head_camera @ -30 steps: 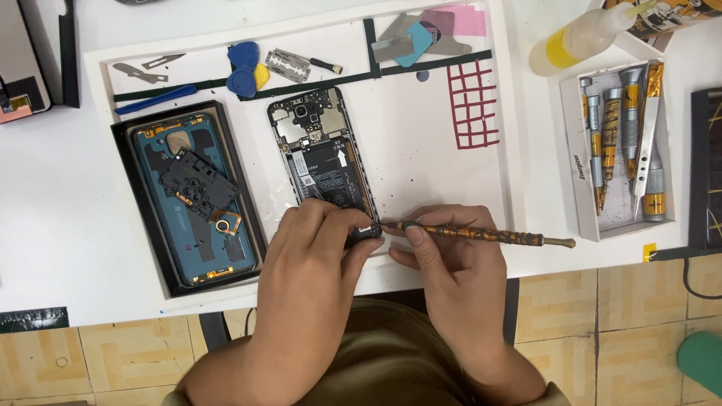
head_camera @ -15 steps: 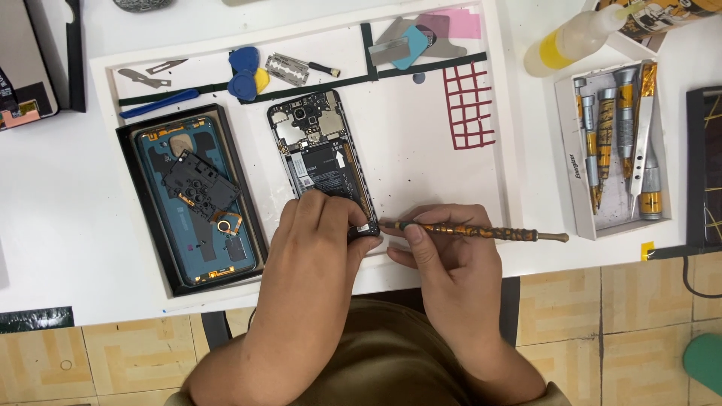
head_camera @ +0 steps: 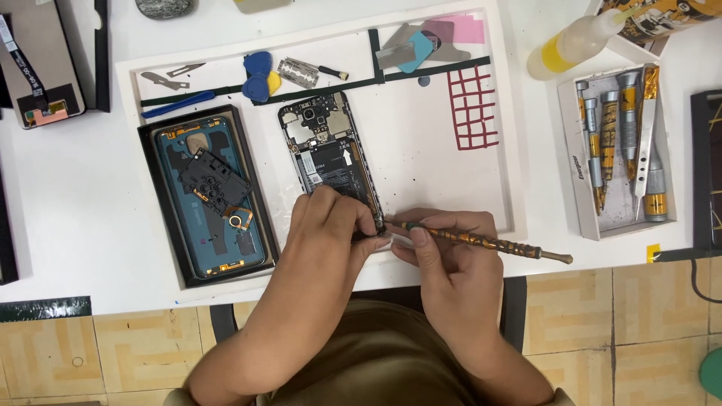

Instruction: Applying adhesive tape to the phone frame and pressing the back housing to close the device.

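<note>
Under left hand [head_camera: 331,225] | phone [head_camera: 331,158] bottom hidden | right fingers [head_camera: 421,244] pinch screwdriver [head_camera: 481,242]

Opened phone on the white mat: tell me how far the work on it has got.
Done: the back cover is off and lies in a black tray beside the phone, whose battery and board are bare. In hand: the left hand steadies the phone's lower end while the right hand keeps a screwdriver tip at its bottom corner. Left: the board and battery still sit in the frame; which screws remain cannot be told.
</note>
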